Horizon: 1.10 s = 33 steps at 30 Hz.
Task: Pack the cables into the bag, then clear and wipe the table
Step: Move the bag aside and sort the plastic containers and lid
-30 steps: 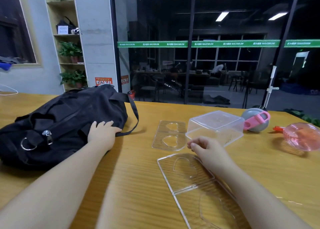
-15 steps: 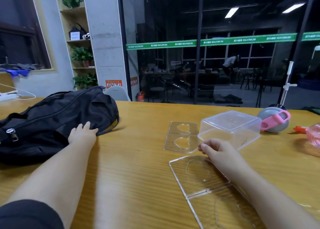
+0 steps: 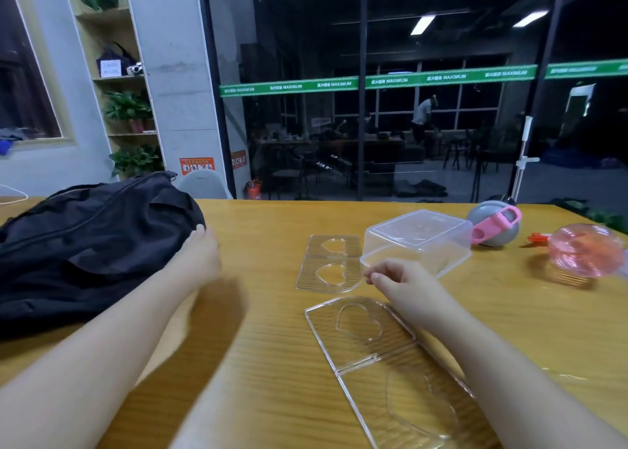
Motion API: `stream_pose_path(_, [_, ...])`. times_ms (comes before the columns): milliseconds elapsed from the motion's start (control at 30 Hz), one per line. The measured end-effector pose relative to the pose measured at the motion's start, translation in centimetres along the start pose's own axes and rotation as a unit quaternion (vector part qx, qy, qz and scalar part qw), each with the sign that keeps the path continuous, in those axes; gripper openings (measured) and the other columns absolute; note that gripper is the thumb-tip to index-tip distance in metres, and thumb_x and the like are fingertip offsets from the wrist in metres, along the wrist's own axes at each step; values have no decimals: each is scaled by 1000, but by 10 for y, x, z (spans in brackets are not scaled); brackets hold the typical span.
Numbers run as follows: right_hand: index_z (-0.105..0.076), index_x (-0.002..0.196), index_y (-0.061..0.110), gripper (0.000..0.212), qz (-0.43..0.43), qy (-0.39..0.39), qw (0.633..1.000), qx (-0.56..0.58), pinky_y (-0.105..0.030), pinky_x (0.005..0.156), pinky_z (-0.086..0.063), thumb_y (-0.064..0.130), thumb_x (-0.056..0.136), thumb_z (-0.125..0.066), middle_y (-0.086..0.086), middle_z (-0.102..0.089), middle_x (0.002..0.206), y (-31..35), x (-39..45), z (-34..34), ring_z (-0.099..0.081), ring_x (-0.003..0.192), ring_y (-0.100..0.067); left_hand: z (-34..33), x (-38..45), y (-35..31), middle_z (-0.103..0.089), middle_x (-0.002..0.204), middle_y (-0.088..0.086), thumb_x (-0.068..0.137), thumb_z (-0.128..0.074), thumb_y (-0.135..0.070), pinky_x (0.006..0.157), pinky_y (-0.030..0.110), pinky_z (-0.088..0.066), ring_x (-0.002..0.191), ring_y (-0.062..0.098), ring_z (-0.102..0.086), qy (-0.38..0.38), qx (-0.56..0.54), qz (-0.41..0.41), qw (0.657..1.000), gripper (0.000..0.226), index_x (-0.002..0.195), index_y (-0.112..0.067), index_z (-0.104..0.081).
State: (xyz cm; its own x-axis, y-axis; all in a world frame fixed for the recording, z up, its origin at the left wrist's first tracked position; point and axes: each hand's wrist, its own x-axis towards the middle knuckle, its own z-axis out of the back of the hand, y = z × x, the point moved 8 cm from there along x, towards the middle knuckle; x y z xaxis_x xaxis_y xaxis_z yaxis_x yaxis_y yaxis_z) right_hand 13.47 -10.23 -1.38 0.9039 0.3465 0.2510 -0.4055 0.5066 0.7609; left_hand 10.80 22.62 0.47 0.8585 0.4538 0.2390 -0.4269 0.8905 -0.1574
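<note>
A black duffel bag (image 3: 91, 244) lies on the left of the wooden table (image 3: 265, 374), its zip closed. My left hand (image 3: 200, 256) presses flat against the bag's right end. No cables are in view. My right hand (image 3: 402, 287) rests on the table with its fingers loosely curled. It sits at the front rim of an upturned clear plastic box (image 3: 419, 236) and holds nothing that I can see.
Two clear ribbed trays with heart shapes lie flat, one (image 3: 328, 263) left of the box and one (image 3: 384, 363) under my right forearm. A grey ball with a pink strap (image 3: 494, 224) and a pink round container (image 3: 586, 255) sit at the far right. A glass wall stands behind the table.
The bag has slid left across the table with my left hand against it, and its strap no longer trails to the right. My right hand has stayed by the box.
</note>
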Motion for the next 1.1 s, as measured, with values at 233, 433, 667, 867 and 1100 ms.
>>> stream_pose_path(233, [-63,89,31,17,-11,-1,999,-31,-24,81,-46,17,93,-53,12,-66,94,1,-5,16,-61,92,-9,6,-67,-120,-9,157,-1,96,-42,-42,114,36,-18,143,21,-17,182,-5,-158,971,70,150,-19,-4])
stream_pose_path(433, [-62,93,30,15,-14,-31,998,-52,-29,77,-48,19,93,-52,11,-65,93,0,-6,40,-61,87,-12,-13,-112,-197,-24,154,-6,92,-49,-46,110,30,-24,139,15,-27,228,-73,-272,932,67,148,-26,-16])
stream_pose_path(667, [-64,95,27,13,-1,-56,994,-89,-17,60,-39,22,93,-52,13,-61,87,1,-6,58,-54,76,0,-30,-104,-189,-49,130,-5,87,-62,-34,96,22,-36,119,10,-45,142,-134,-285,938,49,132,-26,-46])
stream_pose_path(867, [-65,98,24,11,-40,15,991,-127,-29,78,-51,26,90,-57,8,-63,92,-10,-9,29,-62,84,-15,-37,-97,-185,-56,117,-4,88,-61,-30,85,21,-38,106,12,-52,112,-114,-259,953,34,120,-23,-52])
stream_pose_path(1100, [-66,110,19,25,-34,91,986,-138,-25,75,-48,26,87,-63,1,-68,101,-3,-14,-9,-59,84,-13,-41,-91,-191,-60,113,0,90,-53,-21,85,28,-42,104,19,-55,76,-66,-249,963,18,108,-21,-53])
